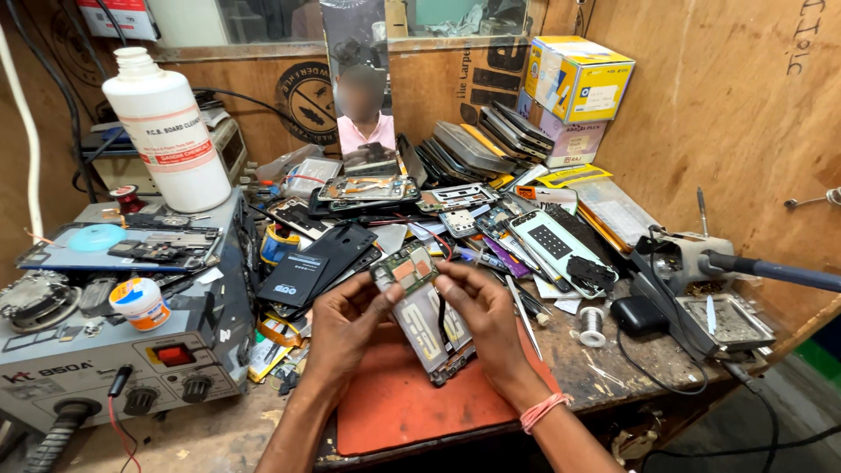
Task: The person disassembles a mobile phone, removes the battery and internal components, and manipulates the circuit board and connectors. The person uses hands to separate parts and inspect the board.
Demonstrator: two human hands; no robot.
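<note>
both my left hand (346, 326) and right hand (482, 320) grip the opened phone (427, 317); i'd best steady it, pressing gently near the board.

Both my forearms come up from the bottom edge and angle in toward each other, bare to the elbow. My left hand (343, 326) is cupped, palm turned inward, the fingers curled and the thumb stretched across toward the other hand. My right hand (480, 314) sits just beside it, knuckles up, the fingers bent and pinched down at the tips (thumb mostly hidden underneath). The fingertips of the two hands nearly meet. My right wrist is bent slightly downward.
</note>
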